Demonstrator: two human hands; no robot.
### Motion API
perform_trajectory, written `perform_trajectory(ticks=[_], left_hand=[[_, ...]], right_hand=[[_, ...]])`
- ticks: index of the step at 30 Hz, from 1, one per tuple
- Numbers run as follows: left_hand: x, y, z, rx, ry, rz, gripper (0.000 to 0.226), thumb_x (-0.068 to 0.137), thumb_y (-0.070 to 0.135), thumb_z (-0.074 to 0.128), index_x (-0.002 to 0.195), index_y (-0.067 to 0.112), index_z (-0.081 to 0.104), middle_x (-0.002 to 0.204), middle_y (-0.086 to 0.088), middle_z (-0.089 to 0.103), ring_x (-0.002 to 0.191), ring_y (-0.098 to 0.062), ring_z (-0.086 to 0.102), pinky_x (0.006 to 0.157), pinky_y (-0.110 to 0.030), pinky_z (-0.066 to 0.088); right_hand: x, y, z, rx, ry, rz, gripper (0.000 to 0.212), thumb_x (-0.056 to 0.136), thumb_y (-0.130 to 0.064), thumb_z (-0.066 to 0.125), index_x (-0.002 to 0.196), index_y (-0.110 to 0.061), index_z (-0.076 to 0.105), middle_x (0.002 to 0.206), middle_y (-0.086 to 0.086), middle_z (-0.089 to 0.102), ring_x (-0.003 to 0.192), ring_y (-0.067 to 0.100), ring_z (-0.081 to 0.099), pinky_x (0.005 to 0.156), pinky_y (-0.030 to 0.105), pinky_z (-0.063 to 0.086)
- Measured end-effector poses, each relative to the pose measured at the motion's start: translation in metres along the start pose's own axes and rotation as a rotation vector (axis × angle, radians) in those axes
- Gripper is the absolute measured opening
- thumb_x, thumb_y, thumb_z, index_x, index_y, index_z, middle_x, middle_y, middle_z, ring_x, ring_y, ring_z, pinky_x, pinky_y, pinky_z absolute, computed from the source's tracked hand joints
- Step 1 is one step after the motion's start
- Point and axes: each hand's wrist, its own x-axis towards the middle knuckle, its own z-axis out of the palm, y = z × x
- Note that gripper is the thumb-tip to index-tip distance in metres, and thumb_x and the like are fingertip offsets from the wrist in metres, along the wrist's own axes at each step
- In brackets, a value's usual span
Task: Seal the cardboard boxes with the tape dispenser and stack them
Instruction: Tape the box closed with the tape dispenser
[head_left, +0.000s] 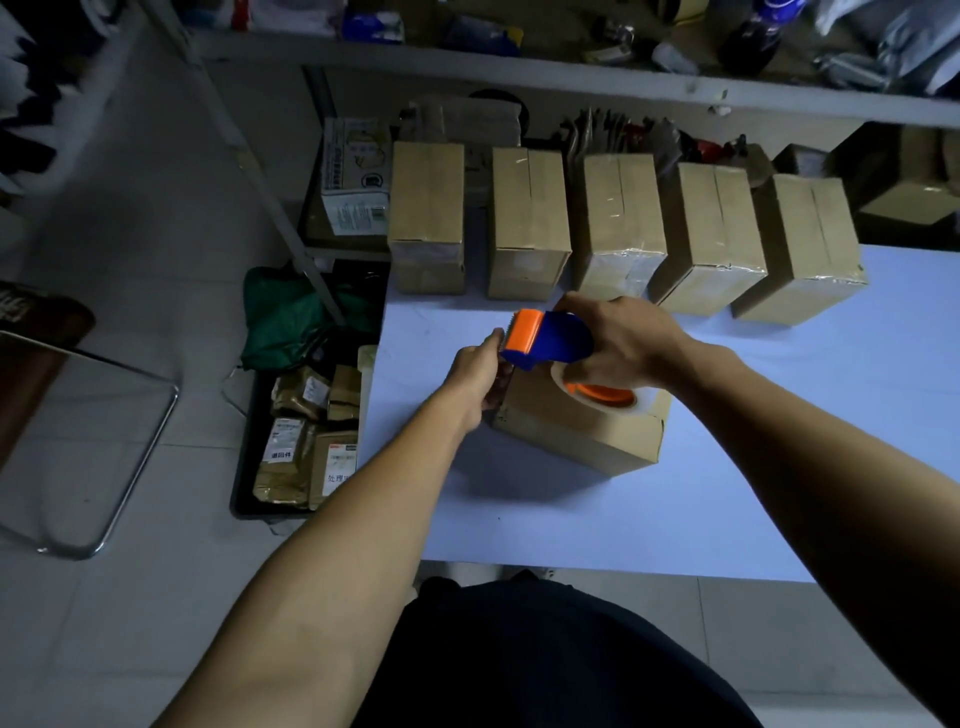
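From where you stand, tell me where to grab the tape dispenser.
Grip the blue body of the tape dispenser from above and the right, as the right hand does. The orange toothed end points left toward the left hand, and the tape roll hangs underneath, so both are best avoided.

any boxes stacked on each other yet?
No: the five taped boxes stand side by side in one row on the table, and the sixth box sits alone under the tape dispenser.
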Motion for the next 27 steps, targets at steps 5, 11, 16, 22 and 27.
perform_trajectory(ticks=[5,11,16,22,27], left_hand=[[0.001,0.009,-0.009,0.016,-0.126,-0.009,0.018,0.098,0.031,0.056,0.092,0.016,0.065,0.084,-0.004,0.061,0.060,-0.014,0.045,0.058,-0.027,0.038],[-0.001,0.026,-0.015,0.293,-0.199,-0.007,0.061,0.097,0.062,0.046,0.114,0.008,0.067,0.089,-0.006,0.064,0.055,-0.011,0.049,0.049,-0.021,0.040],[0.001,0.032,-0.015,0.116,-0.251,0.000,0.044,0.097,0.056,0.052,0.111,0.016,0.066,0.095,-0.007,0.068,0.074,-0.016,0.056,0.062,-0.026,0.043],[0.000,0.032,-0.008,-0.061,-0.184,-0.006,0.016,0.098,0.031,0.061,0.101,0.016,0.066,0.084,-0.003,0.064,0.060,-0.010,0.053,0.044,-0.019,0.039],[0.002,0.025,-0.009,-0.012,-0.089,0.071,0.016,0.100,0.016,0.057,0.086,0.016,0.066,0.079,-0.002,0.061,0.061,-0.012,0.047,0.047,-0.020,0.037]], right_hand=[[-0.003,0.002,-0.001,0.011,0.004,0.013,0.069,0.082,-0.047,0.072,0.138,-0.028,0.039,0.121,0.006,0.064,0.098,0.024,0.062,0.081,0.033,0.050],[-0.010,0.005,-0.002,0.095,0.027,0.038,0.069,0.084,-0.045,0.072,0.140,-0.025,0.038,0.124,0.006,0.063,0.099,0.023,0.059,0.081,0.032,0.047],[-0.012,0.007,-0.003,0.133,0.039,0.041,0.067,0.085,-0.044,0.072,0.139,-0.025,0.039,0.124,0.006,0.062,0.095,0.020,0.055,0.080,0.031,0.045],[-0.011,0.007,-0.003,0.148,0.036,0.049,0.067,0.084,-0.043,0.073,0.139,-0.024,0.039,0.125,0.006,0.062,0.096,0.021,0.056,0.080,0.031,0.045],[-0.009,0.002,-0.006,0.092,0.034,0.025,0.065,0.082,-0.044,0.073,0.136,-0.025,0.042,0.120,0.006,0.064,0.097,0.027,0.061,0.083,0.037,0.052]])
